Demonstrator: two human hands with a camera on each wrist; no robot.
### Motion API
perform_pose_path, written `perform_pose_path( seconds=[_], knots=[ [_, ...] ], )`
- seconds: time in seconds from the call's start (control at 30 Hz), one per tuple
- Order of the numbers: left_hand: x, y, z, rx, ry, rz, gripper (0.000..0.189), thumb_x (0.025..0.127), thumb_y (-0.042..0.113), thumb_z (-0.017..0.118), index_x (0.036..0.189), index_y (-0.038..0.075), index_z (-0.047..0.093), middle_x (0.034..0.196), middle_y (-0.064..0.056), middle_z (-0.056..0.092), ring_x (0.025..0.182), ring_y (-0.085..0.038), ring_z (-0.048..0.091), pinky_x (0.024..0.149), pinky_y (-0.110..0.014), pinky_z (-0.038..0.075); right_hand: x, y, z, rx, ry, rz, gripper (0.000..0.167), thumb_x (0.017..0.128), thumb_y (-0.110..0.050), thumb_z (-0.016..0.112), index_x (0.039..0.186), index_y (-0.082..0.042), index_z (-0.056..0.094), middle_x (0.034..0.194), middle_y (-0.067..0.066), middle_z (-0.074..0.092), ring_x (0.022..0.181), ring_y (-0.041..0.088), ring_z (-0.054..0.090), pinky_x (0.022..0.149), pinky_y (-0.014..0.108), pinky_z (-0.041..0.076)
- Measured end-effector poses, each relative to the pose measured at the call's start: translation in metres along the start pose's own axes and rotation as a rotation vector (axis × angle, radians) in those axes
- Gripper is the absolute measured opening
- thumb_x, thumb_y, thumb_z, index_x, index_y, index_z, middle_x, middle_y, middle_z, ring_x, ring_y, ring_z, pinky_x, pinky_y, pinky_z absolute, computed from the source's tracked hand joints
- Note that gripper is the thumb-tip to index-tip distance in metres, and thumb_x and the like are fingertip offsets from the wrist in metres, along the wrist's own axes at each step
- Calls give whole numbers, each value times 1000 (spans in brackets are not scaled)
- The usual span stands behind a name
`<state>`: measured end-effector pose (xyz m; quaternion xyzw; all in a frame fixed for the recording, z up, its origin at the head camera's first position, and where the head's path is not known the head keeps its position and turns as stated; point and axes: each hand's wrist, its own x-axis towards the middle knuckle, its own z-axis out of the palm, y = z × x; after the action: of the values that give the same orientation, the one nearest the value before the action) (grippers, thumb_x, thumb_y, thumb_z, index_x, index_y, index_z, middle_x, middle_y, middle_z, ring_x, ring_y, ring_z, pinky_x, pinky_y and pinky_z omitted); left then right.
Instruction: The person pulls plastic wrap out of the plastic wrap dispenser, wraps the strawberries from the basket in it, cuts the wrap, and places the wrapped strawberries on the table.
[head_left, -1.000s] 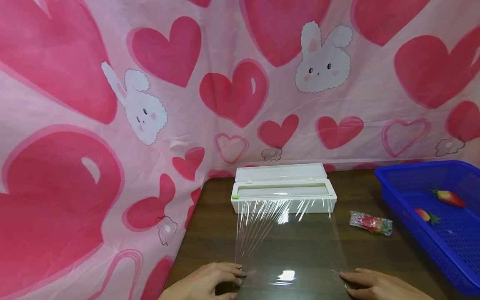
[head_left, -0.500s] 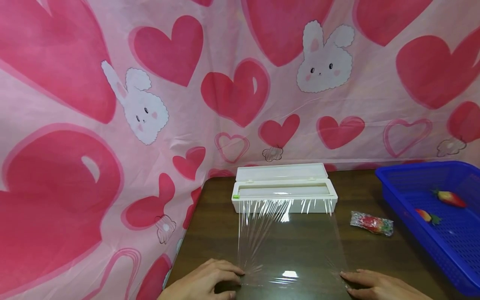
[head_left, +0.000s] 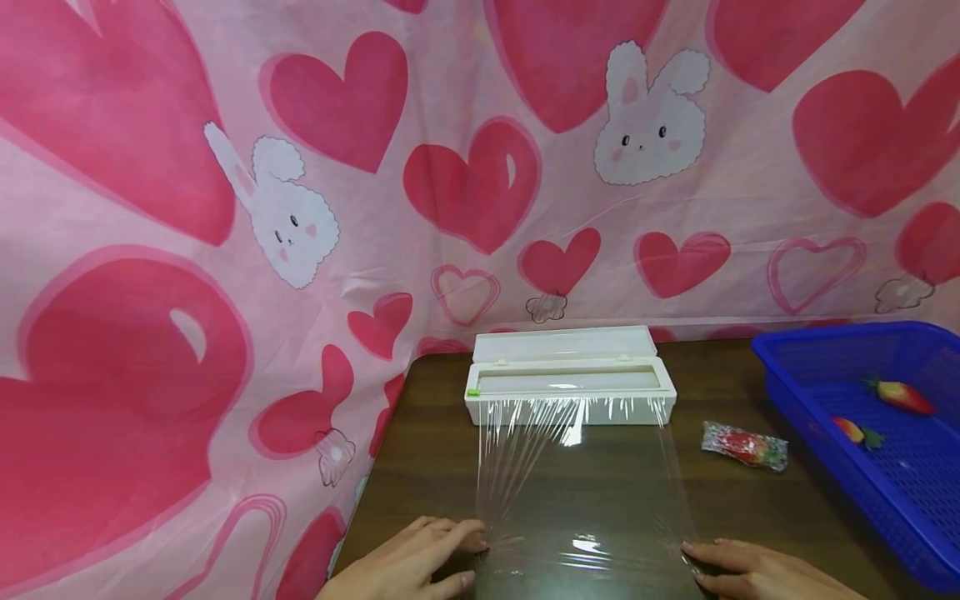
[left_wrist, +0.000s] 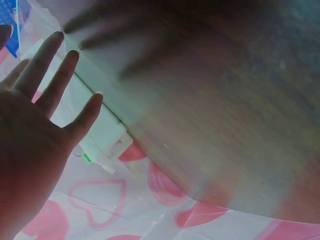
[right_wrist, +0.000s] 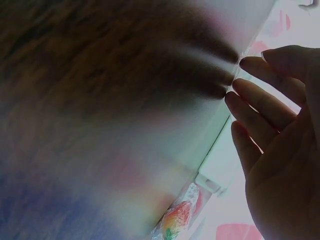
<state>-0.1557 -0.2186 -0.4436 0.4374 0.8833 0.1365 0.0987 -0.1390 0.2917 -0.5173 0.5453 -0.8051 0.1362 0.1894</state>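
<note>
A sheet of clear plastic wrap (head_left: 600,500) stretches over the dark table from a white dispenser box (head_left: 570,410) with its lid raised. My left hand (head_left: 416,558) is at the sheet's left edge, its fingertips by the film and its thumb apart from the index finger. In the left wrist view, the fingers (left_wrist: 55,85) look spread and fairly straight. At the opposite edge, my right hand (head_left: 757,571) touches the film with extended fingers. Its fingertips (right_wrist: 230,97) meet the tabletop in the right wrist view, with the thumb near the index finger.
A strawberry wrapped in plastic (head_left: 745,446) lies right of the dispenser. Beyond it stands a blue basket (head_left: 817,467) holding a strawberry (head_left: 903,397) and another strawberry piece (head_left: 849,430). A pink cloth with hearts and rabbits (head_left: 465,192) hangs behind and to the left.
My left index finger has lifted and the thumb has opened away from it at the film's edge. The right hand stays nearly still. Creases and glare on the film have shifted slightly.
</note>
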Motion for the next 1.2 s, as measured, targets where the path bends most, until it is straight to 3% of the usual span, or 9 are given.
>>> perform_pose_path(
  seconds=[0.2, 0.3, 0.5, 0.6, 0.73, 0.93, 1.07, 1.2],
  knots=[
    [4, 0, 6, 103, 42, 120, 34, 107, 39, 50, 135, 25, 65, 136, 11, 61, 123, -9, 57, 100, -40, 48, -1, 0, 1, -18, -9, 0, 41, 87, -39, 80, 125, -23, 74, 137, -1, 65, 115, 14, 65, 105, 5, 27],
    [5, -1, 8, 134, 68, 159, 27, 107, 35, 53, 124, 26, 71, 133, 10, 61, 123, -9, 57, 99, -38, 48, 0, 1, 3, -55, 33, -34, 40, 86, -40, 80, 121, -22, 75, 133, 0, 66, 109, 15, 67, 102, 7, 34],
    [4, 0, 7, 100, 60, 139, 23, 106, 34, 56, 121, 27, 72, 129, 11, 61, 120, -7, 56, 97, -34, 49, 1, 2, 6, -87, 124, -112, 44, 89, -42, 78, 126, -19, 71, 143, -2, 58, 114, 11, 63, 106, 7, 29],
    [2, 0, 6, 80, 46, 126, 24, 106, 35, 56, 122, 27, 72, 130, 11, 60, 120, -7, 55, 96, -34, 49, -1, 1, 3, -94, 95, -108, 45, 88, -44, 78, 125, -19, 71, 137, -1, 61, 110, 11, 64, 100, 7, 34],
    [1, 1, 7, 111, 73, 144, 23, 106, 34, 56, 120, 26, 72, 129, 9, 61, 119, -8, 55, 95, -32, 49, 0, -1, -3, -119, 54, -80, 41, 85, -46, 81, 119, -24, 72, 121, -2, 68, 99, 12, 67, 86, 11, 43],
    [2, 3, 6, 126, 94, 150, 22, 104, 34, 59, 119, 25, 72, 127, 10, 61, 118, -7, 56, 93, -29, 49, 9, 1, -8, -50, 71, -107, 29, 90, -37, 79, 114, -24, 71, 115, -2, 70, 96, 10, 68, 82, 13, 46],
    [7, 8, 2, 160, 104, 138, 21, 102, 36, 63, 118, 26, 72, 125, 10, 61, 114, -6, 56, 92, -28, 49, 19, 2, -21, -50, -1, -18, 25, 92, -32, 77, 115, -23, 72, 115, -5, 69, 98, 10, 67, 79, 20, 51],
    [21, 18, -9, 227, 134, 122, 21, 101, 37, 64, 116, 25, 71, 127, 6, 61, 116, -10, 56, 95, -32, 50, 40, -5, -46, -131, -116, 229, 30, 89, -37, 78, 118, -28, 72, 118, -7, 68, 102, 15, 66, 77, 35, 56]
  ],
)
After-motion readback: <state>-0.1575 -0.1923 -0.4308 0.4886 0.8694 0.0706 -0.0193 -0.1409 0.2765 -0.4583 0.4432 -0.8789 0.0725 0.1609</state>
